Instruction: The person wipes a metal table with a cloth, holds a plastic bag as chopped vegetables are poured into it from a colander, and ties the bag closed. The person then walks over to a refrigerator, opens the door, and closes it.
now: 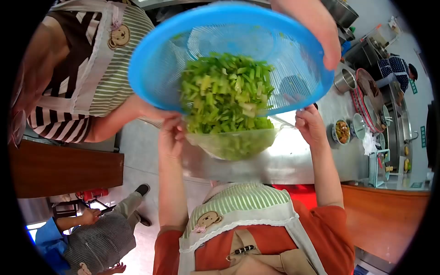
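Note:
A blue mesh basket (160, 78), tilted on its side, is held over the counter by a co-worker's hands. Chopped green vegetables (229, 91) slide from it into a clear plastic bag (233, 145) hanging below its lower rim. My left hand (171, 137) is closed at the left edge of the bag's mouth, near the co-worker's hand. On the other side, my right hand (310, 123) pinches close under the basket's rim, at the right end of the bag's opening.
A metal counter (293, 160) lies beneath. At the right are a food bowl (341, 132), a steel pot (344, 80) and a round board (369, 89). A co-worker in a striped apron stands at left; other people are at lower left and far right.

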`<state>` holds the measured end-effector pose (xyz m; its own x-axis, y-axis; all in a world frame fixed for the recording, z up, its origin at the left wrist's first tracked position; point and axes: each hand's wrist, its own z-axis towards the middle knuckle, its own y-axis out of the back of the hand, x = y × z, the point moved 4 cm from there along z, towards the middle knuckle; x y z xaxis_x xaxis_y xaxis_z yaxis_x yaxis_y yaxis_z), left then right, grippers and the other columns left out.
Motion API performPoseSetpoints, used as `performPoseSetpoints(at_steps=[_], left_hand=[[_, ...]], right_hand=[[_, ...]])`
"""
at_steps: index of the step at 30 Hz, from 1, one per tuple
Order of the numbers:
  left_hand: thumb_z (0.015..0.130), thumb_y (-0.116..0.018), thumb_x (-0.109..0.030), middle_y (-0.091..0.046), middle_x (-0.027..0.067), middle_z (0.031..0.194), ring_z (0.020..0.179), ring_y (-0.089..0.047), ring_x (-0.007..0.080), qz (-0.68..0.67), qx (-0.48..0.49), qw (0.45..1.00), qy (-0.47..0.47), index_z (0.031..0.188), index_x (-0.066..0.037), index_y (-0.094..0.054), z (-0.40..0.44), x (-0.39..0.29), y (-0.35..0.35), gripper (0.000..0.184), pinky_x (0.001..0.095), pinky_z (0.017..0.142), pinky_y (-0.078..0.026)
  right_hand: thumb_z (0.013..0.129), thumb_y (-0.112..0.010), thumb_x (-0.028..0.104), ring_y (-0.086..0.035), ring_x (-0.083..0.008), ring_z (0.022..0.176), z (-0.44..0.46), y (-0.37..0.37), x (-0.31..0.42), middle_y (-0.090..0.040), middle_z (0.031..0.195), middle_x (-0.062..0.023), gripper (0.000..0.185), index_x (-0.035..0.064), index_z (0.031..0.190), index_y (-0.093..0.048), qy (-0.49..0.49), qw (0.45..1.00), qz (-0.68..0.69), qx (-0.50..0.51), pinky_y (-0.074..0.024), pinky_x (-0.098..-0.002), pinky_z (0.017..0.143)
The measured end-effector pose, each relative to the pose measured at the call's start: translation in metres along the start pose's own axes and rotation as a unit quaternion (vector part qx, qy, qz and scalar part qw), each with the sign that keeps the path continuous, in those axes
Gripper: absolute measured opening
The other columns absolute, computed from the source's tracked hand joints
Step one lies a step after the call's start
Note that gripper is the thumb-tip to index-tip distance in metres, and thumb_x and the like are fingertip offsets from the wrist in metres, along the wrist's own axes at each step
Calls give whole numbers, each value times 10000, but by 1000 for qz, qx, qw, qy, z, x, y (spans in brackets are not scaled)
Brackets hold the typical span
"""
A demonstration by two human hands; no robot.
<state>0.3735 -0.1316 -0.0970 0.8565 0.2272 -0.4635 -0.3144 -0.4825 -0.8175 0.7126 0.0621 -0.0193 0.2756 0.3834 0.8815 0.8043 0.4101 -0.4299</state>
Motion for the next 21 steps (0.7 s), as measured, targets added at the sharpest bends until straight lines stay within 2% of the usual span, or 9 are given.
performPoseSetpoints(at_steps=[1,3,6,9,13,16,17,18,21], left_hand=[[839,-529,40,-535,24,925,638,-483,109,-36,34,999,3,1077,-60,-546,-1,-4,-8,259,172,393,-323],[840,-521,48,-527,23,900,639,-481,111,9,7,1000,-2,1062,-41,-552,1,-1,-1,240,167,393,-325],[843,-508,43,-548,31,928,636,-480,112,-35,64,997,-13,1060,-28,-550,5,-2,4,233,168,379,-323],[866,-487,38,-485,38,801,643,-462,124,-1,35,999,-20,1075,19,-556,-1,-4,-8,221,177,392,-341],[864,-489,39,-484,32,817,624,-460,122,20,22,999,-42,1096,10,-552,-7,-4,-7,243,175,389,-338],[856,-477,52,-535,35,950,614,-463,118,40,44,998,-31,1159,-1,-538,-10,-6,-7,314,173,386,-329],[851,-467,58,-540,36,1040,607,-463,117,57,14,998,-33,1195,-2,-522,-15,-3,-14,353,170,384,-325],[847,-457,64,-546,38,1130,601,-463,116,74,-15,997,-33,1231,-2,-505,-18,-1,-17,392,167,382,-320],[840,-442,68,-522,52,1248,598,-464,114,80,9,996,-42,1270,-7,-485,-19,-1,-19,439,167,384,-310]], right_hand=[[810,-507,-60,-387,-30,530,2,6,-3,-599,1213,-146,454,-13,1262,-489,0,1000,0,0,-323,-153,459],[806,-513,-59,-388,-31,530,11,15,-8,-574,1263,-177,460,-19,1263,-478,-36,999,26,-29,-330,-154,459],[810,-515,-53,-390,-35,526,5,3,-4,-583,1239,-176,456,-16,1261,-470,-1,1000,22,-17,-329,-155,455],[812,-523,-46,-394,-36,531,7,-2,-2,-571,1255,-174,443,-13,1251,-470,10,1000,24,-6,-339,-154,458],[800,-546,-58,-396,-36,531,7,-3,-5,-590,1209,-159,451,-2,1243,-482,8,998,50,-27,-349,-159,459],[797,-550,-62,-406,-34,532,5,-9,-6,-607,1156,-140,440,3,1229,-500,16,999,31,-28,-347,-161,455],[797,-550,-62,-406,-34,532,6,-4,-9,-607,1156,-140,440,3,1229,-500,16,999,31,-27,-347,-161,455],[795,-551,-63,-411,-32,533,10,6,-15,-604,1112,-112,442,4,1229,-503,10,999,33,-25,-343,-161,452],[806,-537,-72,-402,-18,553,7,16,-20,-566,1052,-43,470,25,1264,-489,-2,1000,26,-18,-332,-149,452]])
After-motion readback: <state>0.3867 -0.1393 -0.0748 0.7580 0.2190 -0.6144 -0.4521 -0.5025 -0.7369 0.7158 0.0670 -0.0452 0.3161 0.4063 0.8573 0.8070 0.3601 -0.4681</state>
